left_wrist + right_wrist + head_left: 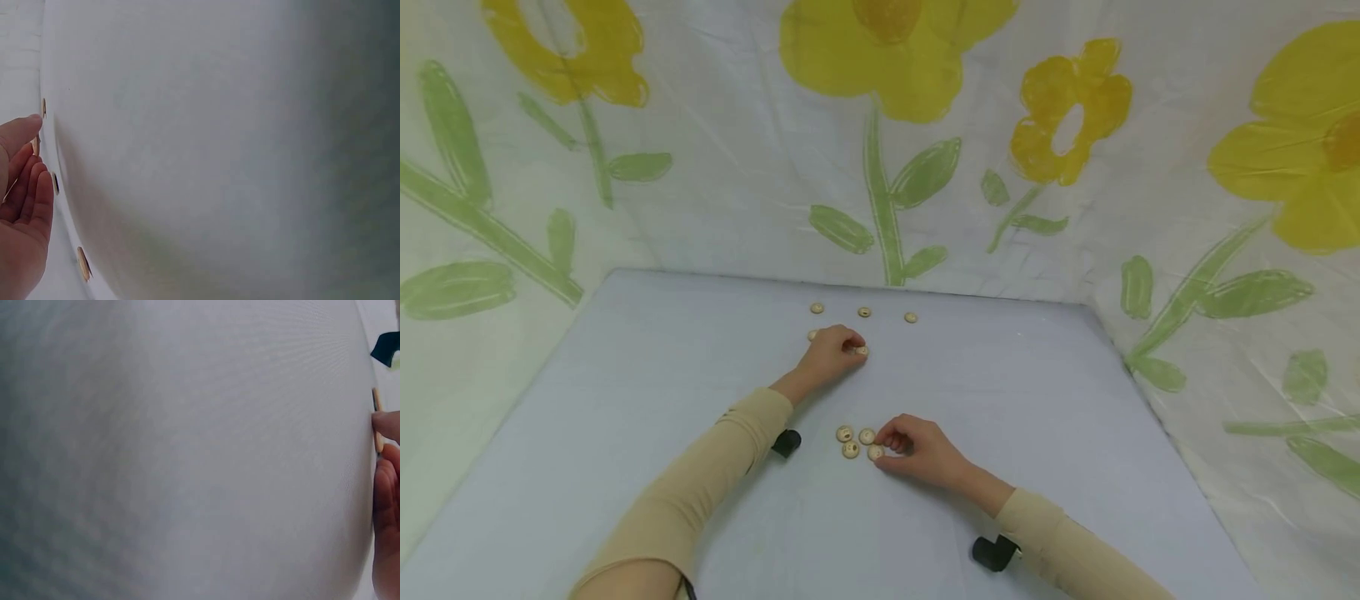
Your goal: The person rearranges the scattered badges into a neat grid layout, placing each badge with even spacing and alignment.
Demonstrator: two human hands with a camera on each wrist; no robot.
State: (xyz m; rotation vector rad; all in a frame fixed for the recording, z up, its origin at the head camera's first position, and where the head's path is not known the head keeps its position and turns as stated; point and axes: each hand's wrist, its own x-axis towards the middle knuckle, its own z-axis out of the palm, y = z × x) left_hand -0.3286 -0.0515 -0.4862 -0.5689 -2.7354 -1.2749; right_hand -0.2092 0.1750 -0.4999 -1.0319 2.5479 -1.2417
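Several small round wooden discs with dark marks lie on a pale cloth-covered table; what the marks are is too small to tell. My left hand [831, 357] is farther out and pinches a disc [862, 351] between thumb and fingertips at the tabletop. Another disc [812, 335] is partly hidden behind that hand. Nearer to me, my right hand [925, 452] has thumb and fingers about a disc [876, 452] on the table, pinching its edge. Touching or close beside it are a disc [867, 436], a second disc [845, 433] and a third disc [850, 450].
Along the back lie a left disc [817, 308], a middle disc [864, 312] and a right disc [911, 317]. Behind the table [1037, 400] hangs a white sheet [722, 167] painted with yellow flowers. A black wrist device [995, 552] sits under the right sleeve.
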